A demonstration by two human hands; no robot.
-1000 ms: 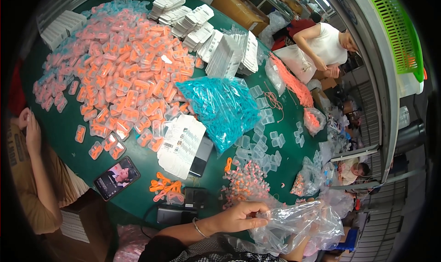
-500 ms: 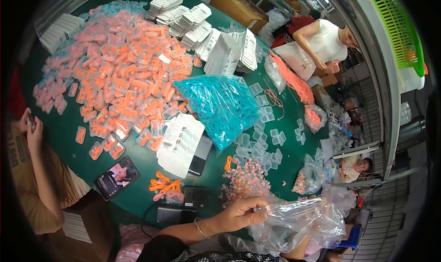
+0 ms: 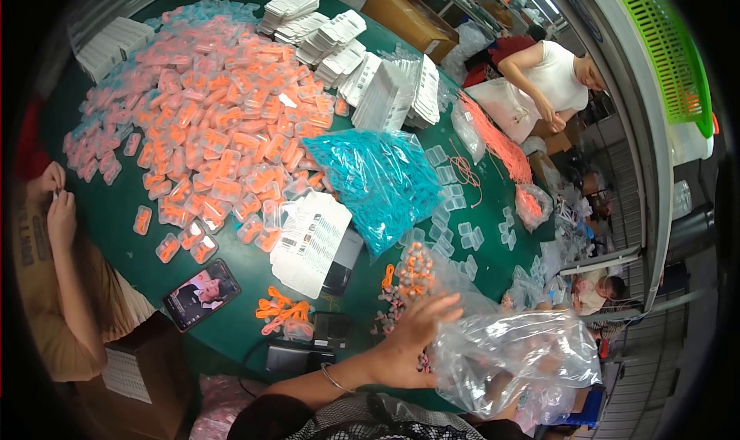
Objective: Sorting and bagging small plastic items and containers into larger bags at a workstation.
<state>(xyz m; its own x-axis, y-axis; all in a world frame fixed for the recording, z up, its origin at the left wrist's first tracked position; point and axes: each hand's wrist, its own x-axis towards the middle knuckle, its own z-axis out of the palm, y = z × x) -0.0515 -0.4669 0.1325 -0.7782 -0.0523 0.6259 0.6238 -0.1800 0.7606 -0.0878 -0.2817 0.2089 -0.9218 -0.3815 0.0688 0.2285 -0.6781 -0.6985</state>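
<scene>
On the near side of the teal bag (image 3: 378,189), the left hand (image 3: 412,336) lies against a crumpled clear bag (image 3: 516,355), fingers extended; whether they grip the film cannot be told. Plastic veils the right hand (image 3: 546,309), so its hold is unclear. Small orange and grey pieces (image 3: 416,269) show between the left hand and the teal bag.

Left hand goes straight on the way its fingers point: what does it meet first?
Probably the clear plastic bag, immediately ahead of the left hand; they may already touch, depth is unclear.
</scene>
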